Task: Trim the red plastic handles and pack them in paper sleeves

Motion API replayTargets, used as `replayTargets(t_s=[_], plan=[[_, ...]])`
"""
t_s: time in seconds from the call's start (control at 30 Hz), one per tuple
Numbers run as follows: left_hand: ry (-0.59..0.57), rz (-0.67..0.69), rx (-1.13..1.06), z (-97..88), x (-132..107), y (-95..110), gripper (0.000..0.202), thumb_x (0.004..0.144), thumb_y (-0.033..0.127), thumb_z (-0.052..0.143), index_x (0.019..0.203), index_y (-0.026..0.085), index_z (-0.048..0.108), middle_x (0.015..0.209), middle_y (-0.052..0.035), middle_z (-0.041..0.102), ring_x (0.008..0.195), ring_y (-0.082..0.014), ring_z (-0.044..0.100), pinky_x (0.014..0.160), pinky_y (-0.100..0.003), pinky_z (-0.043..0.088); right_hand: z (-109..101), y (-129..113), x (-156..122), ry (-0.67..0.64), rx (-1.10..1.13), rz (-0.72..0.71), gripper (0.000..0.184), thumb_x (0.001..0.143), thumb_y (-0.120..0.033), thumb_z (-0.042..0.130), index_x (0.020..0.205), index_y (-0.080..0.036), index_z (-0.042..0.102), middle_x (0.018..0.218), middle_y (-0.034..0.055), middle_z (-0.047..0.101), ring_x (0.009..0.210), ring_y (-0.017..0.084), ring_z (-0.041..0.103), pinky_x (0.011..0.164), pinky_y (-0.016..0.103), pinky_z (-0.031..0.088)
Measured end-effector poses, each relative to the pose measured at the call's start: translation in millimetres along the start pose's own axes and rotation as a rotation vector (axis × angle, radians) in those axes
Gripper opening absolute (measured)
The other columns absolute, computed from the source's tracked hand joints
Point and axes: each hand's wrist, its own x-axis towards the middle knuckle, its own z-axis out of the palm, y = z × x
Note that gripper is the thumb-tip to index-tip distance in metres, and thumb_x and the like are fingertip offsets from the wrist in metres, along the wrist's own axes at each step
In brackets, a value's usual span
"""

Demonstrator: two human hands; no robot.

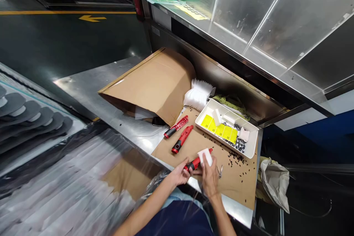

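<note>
Hands angle inward over cardboard (238, 188), wrists low: left hand (181, 173) curls around a red tool (193, 164), right hand (210, 180) pinches a white block (205, 157) against its far end. Two more red tools (181, 139) lie at 11 o'clock, white tray (252, 142) at 1 o'clock.

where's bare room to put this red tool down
Bare cardboard lies between the nearer loose red tool and your left hand; bare steel table lies left of the sheet. Crowded: around the white tray and its scattered black bits.
</note>
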Motion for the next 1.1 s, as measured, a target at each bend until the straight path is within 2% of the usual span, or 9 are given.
replayTargets(t_s=[0.2,0.33,0.5,0.6,0.67,0.77,0.9,1.0,1.1], plan=[[0.028,0.06,0.188,4.8,-2,3,0.037,0.101,0.031,0.058,0.135,0.02,0.052,0.1,-0.011,0.072,0.039,-0.002,0.054,0.033,-0.006,0.039,-13,6,26,-0.074,-0.106,0.078,0.054,0.107,-0.038,0.021,0.152,-0.03,0.051,0.134,0.0156,0.054,0.11,0.028,0.064,0.086,0.04,0.056],[0.124,0.127,0.441,8.7,4,1,0.042,0.1,0.038,0.06,0.135,0.017,0.051,0.091,-0.0104,0.074,0.037,-0.0063,0.054,0.032,-0.011,0.04,-32,22,53,-0.125,-0.166,0.11,0.048,0.106,-0.034,0.032,0.143,-0.031,0.061,0.127,0.0145,0.058,0.104,0.025,0.065,0.086,0.036,0.053],[0.229,0.417,0.848,9.8,2,-8,0.053,0.092,0.045,0.069,0.133,0.013,0.057,0.069,-0.0045,0.068,0.041,-0.0137,0.058,0.033,-0.017,0.035,-54,27,54,-0.156,-0.206,0.133,0.04,0.103,-0.035,0.043,0.132,-0.029,0.071,0.114,0.0135,0.061,0.091,0.026,0.067,0.079,0.036,0.052],[0.267,0.67,1.093,12.2,-15,-14,0.042,0.09,0.04,0.069,0.125,0.016,0.068,0.082,-0.0082,0.069,0.065,-0.0206,0.068,0.05,-0.023,0.05,-76,25,47,-0.167,-0.171,0.067,0.04,0.104,-0.04,0.042,0.134,-0.035,0.068,0.109,0.0091,0.062,0.088,0.025,0.068,0.078,0.036,0.053],[0.302,0.854,1.228,16.9,-27,-18,0.037,0.089,0.034,0.068,0.123,0.021,0.071,0.105,-0.0106,0.069,0.1,-0.0262,0.068,0.083,-0.03,0.056,-95,24,50,-0.121,-0.108,-0.019,0.042,0.104,-0.043,0.041,0.142,-0.041,0.061,0.112,0.0059,0.062,0.091,0.023,0.068,0.081,0.034,0.054],[0.424,1.074,1.38,29.2,-33,-18,0.045,0.091,0.029,0.061,0.135,0.025,0.067,0.122,-0.0123,0.061,0.132,-0.0343,0.048,0.121,-0.045,0.03,-118,22,71,0.088,-0.065,-0.013,0.05,0.104,-0.045,0.037,0.152,-0.037,0.048,0.129,0.01,0.057,0.107,0.027,0.065,0.088,0.04,0.055],[0.621,1.233,1.523,45.0,-19,-8,0.055,0.092,0.026,0.051,0.146,0.016,0.057,0.124,-0.0202,0.054,0.137,-0.0451,0.036,0.121,-0.065,0.009,-124,17,102,0.261,-0.147,0.137,0.058,0.1,-0.039,0.045,0.155,-0.023,0.045,0.15,0.0215,0.04,0.141,0.042,0.039,0.105,0.064,0.042],[0.822,1.346,1.769,46.2,-12,2,0.056,0.093,0.027,0.045,0.146,0.01,0.054,0.121,-0.0237,0.058,0.129,-0.0482,0.043,0.113,-0.072,0.019,-117,14,98,0.316,-0.149,0.102,0.059,0.097,-0.034,0.051,0.153,-0.018,0.047,0.155,0.0233,0.035,0.148,0.044,0.027,0.113,0.068,0.032],[0.917,1.444,1.945,46.4,-16,5,0.054,0.095,0.028,0.04,0.146,0.013,0.052,0.125,-0.023,0.061,0.133,-0.0507,0.041,0.106,-0.079,0.024,-115,10,71,0.381,-0.174,0.113,0.058,0.094,-0.03,0.059,0.15,-0.019,0.051,0.154,0.022,0.038,0.146,0.043,0.033,0.114,0.065,0.034]])
